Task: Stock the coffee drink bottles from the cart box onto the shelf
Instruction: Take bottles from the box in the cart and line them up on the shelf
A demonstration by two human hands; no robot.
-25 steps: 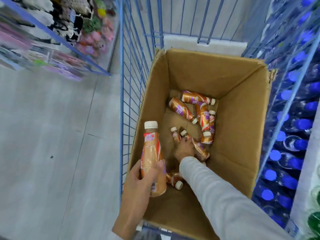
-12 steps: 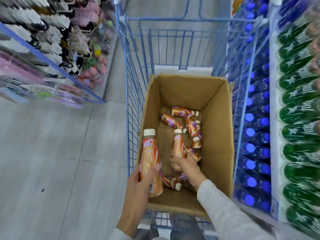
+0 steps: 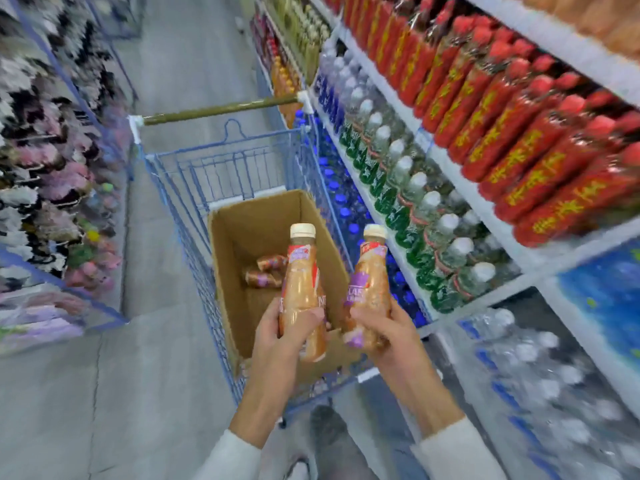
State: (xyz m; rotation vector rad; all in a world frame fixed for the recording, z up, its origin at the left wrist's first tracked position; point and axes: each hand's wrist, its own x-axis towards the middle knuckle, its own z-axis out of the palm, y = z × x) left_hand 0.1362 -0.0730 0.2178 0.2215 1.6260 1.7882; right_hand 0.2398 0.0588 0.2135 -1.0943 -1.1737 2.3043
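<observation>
Left grip (image 3: pixel 277 337) curls round one coffee bottle (image 3: pixel 301 285), right grip (image 3: pixel 384 334) round a second coffee bottle (image 3: pixel 369 275); I hold both upright, lower centre, for shelving.

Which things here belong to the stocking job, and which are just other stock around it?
Part of the job: left hand gripping the left coffee bottle; right hand gripping the right coffee bottle; loose bottles in the cardboard box; blue cart; shelf.

Just around: red-labelled bottles; green-labelled bottles; blue-capped bottles; left rack goods.
</observation>
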